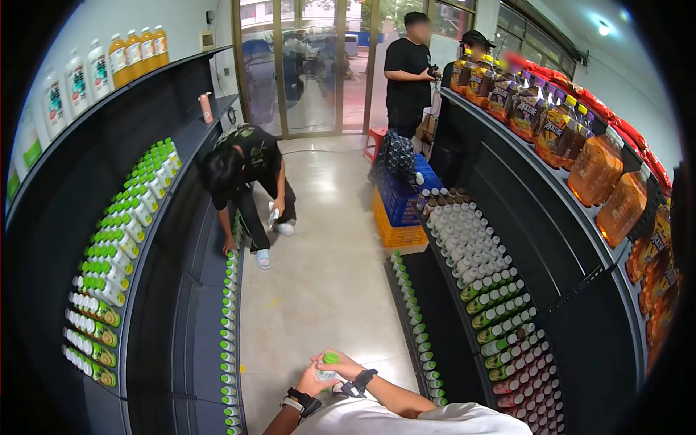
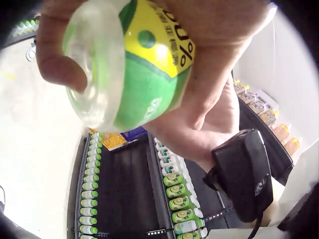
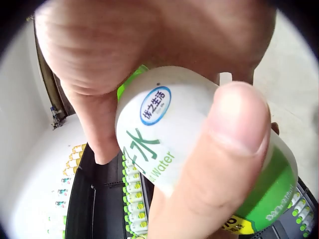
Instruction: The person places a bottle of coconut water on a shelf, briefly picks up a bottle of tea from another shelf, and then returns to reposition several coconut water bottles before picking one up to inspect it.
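Observation:
Both hands hold one small bottle with a white and green label reading "Water" and a green cap, close in front of the body. In the left wrist view, the left hand grips the bottle's lower part, one finger curled over its clear base. The right hand wraps round the upper end by the cap, partly covering it. A thumb presses across the label in the right wrist view. Black straps with small devices sit on both wrists.
Green-capped bottles line the low left shelf and low right shelf. Rows of bottles fill the right rack. Another person bends at the left shelf. Blue and orange crates stand farther along the aisle floor.

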Motion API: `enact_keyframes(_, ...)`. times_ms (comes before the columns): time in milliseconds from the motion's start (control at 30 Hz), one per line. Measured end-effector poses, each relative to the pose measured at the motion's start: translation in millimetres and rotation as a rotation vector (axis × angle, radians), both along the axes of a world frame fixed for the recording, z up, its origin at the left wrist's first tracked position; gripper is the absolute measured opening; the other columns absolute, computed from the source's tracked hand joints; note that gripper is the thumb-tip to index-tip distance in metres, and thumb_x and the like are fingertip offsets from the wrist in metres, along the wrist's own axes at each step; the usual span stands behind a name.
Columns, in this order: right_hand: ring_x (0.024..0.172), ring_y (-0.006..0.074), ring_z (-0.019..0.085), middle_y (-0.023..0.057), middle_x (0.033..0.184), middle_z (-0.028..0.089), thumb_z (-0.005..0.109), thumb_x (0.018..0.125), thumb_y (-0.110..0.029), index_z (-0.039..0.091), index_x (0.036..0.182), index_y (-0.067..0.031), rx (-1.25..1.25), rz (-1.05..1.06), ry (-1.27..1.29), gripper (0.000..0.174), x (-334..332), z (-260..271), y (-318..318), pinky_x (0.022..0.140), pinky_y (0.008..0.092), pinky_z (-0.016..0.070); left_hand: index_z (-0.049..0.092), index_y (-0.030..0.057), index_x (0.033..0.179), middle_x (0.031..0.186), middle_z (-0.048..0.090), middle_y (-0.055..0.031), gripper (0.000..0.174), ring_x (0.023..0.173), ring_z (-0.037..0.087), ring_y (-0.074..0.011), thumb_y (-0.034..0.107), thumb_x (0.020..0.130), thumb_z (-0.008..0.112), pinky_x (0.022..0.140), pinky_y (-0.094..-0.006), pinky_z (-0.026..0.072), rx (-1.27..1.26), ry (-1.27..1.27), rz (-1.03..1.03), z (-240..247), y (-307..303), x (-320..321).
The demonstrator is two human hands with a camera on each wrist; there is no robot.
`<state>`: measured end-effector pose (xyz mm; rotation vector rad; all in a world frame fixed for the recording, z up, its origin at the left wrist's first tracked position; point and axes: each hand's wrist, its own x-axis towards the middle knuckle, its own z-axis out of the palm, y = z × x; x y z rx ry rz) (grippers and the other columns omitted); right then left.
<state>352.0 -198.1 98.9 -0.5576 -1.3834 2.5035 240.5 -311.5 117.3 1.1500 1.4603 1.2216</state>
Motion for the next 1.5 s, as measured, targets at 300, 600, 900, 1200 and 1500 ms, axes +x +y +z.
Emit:
enact_keyframes(300, 0.103, 0.0158, 0.053, 0.0091, 0.111, 0.058, 0.068, 0.081, -0.017, 0.056, 0.101, -0.0018, 0.104, -0.111, 0.030, 0.028, -12, 5, 59, 0.090, 0.0305, 0.0422, 0.041, 0.0004, 0.126, 0.112, 0.058, -0.0140, 0.080, 0.105, 0.056, -0.0221, 0.025, 0.062, 0.083, 0.091, -0.0330, 0.0438, -0.008, 0.211, -0.069, 12, 69, -28)
enact_keyframes(600, 0.090, 0.0133, 0.057, 0.0032, 0.094, 0.063, 0.070, 0.079, -0.020, 0.062, 0.100, -0.0066, 0.084, 0.026, -0.092, 0.026, -66, -30, 100, 0.081, 0.0278, 0.0445, 0.043, 0.0044, 0.126, 0.116, 0.055, -0.0063, 0.074, 0.107, 0.052, -0.0178, 0.009, 0.061, 0.080, 0.092, -0.0326, 0.0423, -0.054, -0.056, 0.022, -61, 96, -66)
enact_keyframes(900, 0.092, 0.0145, 0.054, 0.0042, 0.098, 0.060, 0.066, 0.083, -0.021, 0.056, 0.102, -0.0044, -0.005, 0.214, -0.231, 0.027, -157, -53, 152, 0.083, 0.0282, 0.0414, 0.040, 0.0027, 0.130, 0.114, 0.055, -0.0068, 0.077, 0.107, 0.050, -0.0153, 0.006, 0.063, 0.078, 0.091, -0.0296, 0.0420, -0.085, -0.167, 0.152, -108, 128, -139)
enact_keyframes(1200, 0.099, 0.0139, 0.049, 0.0002, 0.101, 0.056, 0.066, 0.083, -0.031, 0.055, 0.106, -0.0083, -0.008, 0.375, -0.494, 0.034, -259, -65, 225, 0.089, 0.0290, 0.0369, 0.043, 0.0058, 0.127, 0.103, 0.060, -0.0070, 0.078, 0.091, 0.057, -0.0161, 0.013, 0.059, 0.082, 0.077, -0.0312, 0.0491, -0.376, -0.223, 0.119, -119, 195, -237)
enact_keyframes(1500, 0.094, 0.0146, 0.052, 0.0032, 0.101, 0.058, 0.064, 0.083, -0.027, 0.054, 0.107, -0.0063, 0.100, 0.589, -0.425, 0.034, -367, -63, 237, 0.084, 0.0295, 0.0415, 0.053, 0.0018, 0.109, 0.104, 0.060, -0.0112, 0.058, 0.095, 0.058, -0.0226, 0.020, 0.060, 0.080, 0.083, -0.0341, 0.0464, -0.180, 0.126, 0.302, -108, 193, -316)
